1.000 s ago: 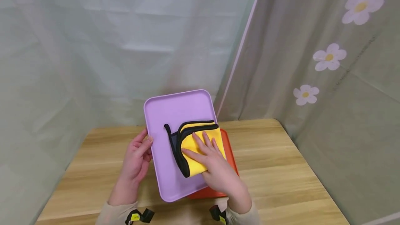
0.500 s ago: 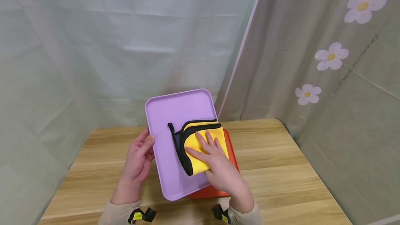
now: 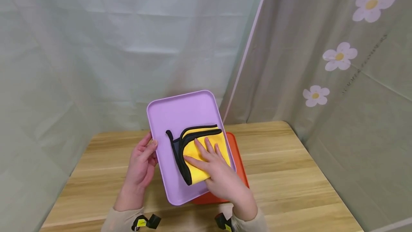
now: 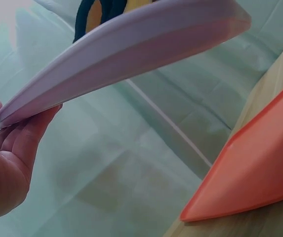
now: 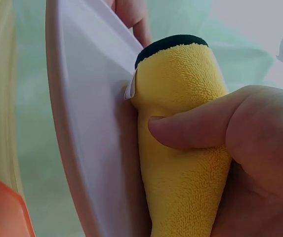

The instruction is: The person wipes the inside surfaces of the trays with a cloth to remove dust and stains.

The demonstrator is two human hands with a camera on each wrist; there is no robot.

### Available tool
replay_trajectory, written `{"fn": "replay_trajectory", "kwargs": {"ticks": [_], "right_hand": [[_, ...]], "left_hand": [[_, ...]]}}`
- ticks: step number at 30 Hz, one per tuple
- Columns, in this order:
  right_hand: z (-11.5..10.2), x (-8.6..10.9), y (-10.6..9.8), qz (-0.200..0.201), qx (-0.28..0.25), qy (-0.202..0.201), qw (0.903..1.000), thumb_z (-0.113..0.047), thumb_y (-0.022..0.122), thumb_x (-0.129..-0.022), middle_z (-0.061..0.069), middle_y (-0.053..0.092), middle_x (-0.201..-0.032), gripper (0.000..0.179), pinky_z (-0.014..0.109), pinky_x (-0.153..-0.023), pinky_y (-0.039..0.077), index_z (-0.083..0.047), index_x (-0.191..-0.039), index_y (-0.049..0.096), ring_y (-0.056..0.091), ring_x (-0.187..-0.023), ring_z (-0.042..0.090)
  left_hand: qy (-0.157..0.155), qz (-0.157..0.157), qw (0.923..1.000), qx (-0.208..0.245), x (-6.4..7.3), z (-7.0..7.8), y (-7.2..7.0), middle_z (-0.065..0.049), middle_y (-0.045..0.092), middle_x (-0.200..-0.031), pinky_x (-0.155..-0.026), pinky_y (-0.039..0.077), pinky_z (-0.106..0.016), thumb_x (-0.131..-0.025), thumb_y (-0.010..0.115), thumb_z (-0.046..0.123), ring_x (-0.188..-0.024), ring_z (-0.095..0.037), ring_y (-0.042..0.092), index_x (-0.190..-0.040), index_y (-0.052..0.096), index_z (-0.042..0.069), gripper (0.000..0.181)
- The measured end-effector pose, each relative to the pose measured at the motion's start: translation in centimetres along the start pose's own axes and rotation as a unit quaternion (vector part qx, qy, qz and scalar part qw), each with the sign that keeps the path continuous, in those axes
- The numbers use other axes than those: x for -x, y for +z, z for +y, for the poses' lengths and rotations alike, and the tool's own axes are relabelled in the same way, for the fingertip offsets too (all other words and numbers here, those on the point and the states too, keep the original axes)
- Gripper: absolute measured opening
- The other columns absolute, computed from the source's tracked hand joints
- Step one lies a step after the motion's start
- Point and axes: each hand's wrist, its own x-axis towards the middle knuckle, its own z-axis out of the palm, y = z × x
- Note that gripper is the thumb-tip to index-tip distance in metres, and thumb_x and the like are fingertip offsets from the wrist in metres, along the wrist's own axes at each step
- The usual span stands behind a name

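My left hand (image 3: 141, 164) grips the left edge of a purple tray (image 3: 180, 114), thumb on the rim and fingers underneath. The tray is held up off the table, tilted; its underside shows in the left wrist view. Against its inner face lies a folded yellow cloth (image 3: 202, 153) with black edging and a dark blue side. My right hand (image 3: 222, 174) presses this cloth to the tray with fingers spread and fairly straight. In the right wrist view the thumb (image 5: 190, 126) lies along the plush yellow fold, and a small white tag (image 5: 130, 88) sticks out.
An orange tray (image 3: 236, 153) lies on the wooden table (image 3: 289, 174) below the purple tray, partly hidden by it. A pale curtain (image 3: 128, 46) hangs behind the table, and a grey curtain with white flowers (image 3: 339, 56) stands at the right.
The cloth under my right hand shifts slightly right across the purple tray, then back left. My left hand keeps its grip and the tray stays nearly in place.
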Motion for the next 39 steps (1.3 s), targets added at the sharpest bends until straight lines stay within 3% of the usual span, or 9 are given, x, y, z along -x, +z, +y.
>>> {"fn": "replay_trajectory", "kwargs": {"ticks": [19, 34, 39], "right_hand": [[-1.2, 0.0, 1.0, -0.035, 0.010, -0.032, 0.9988, 0.018, 0.055, -0.085, 0.002, 0.019, -0.177, 0.090, 0.059, -0.129, 0.012, -0.036, -0.157, 0.054, 0.005, -0.163, 0.032], [-2.0, -0.2, 1.7, -0.027, 0.045, -0.072, 0.9961, 0.020, 0.057, -0.077, 0.007, 0.019, -0.177, 0.097, 0.060, -0.127, 0.019, -0.034, -0.158, 0.054, 0.008, -0.162, 0.036], [-2.5, -0.7, 1.9, -0.023, 0.061, -0.082, 0.9945, 0.019, 0.058, -0.079, 0.010, 0.021, -0.176, 0.095, 0.058, -0.127, 0.022, -0.033, -0.159, 0.053, 0.011, -0.162, 0.035]], "left_hand": [[-0.022, 0.037, 0.9989, -0.020, 0.2, -0.4, 0.1, -0.003, 0.080, -0.108, -0.069, 0.062, -0.026, -0.113, 0.051, 0.004, -0.081, -0.014, 0.078, -0.135, 0.070, 0.015, 0.032], [-0.025, 0.038, 0.9988, -0.015, -0.1, -0.4, 0.2, -0.003, 0.080, -0.109, -0.076, 0.063, -0.027, -0.113, 0.051, 0.006, -0.086, -0.014, 0.079, -0.133, 0.072, 0.017, 0.031], [-0.036, 0.054, 0.9974, -0.032, -0.4, -0.2, 0.2, 0.000, 0.080, -0.109, -0.066, 0.057, -0.020, -0.113, 0.054, 0.009, -0.080, -0.011, 0.076, -0.132, 0.073, 0.019, 0.029]]}}
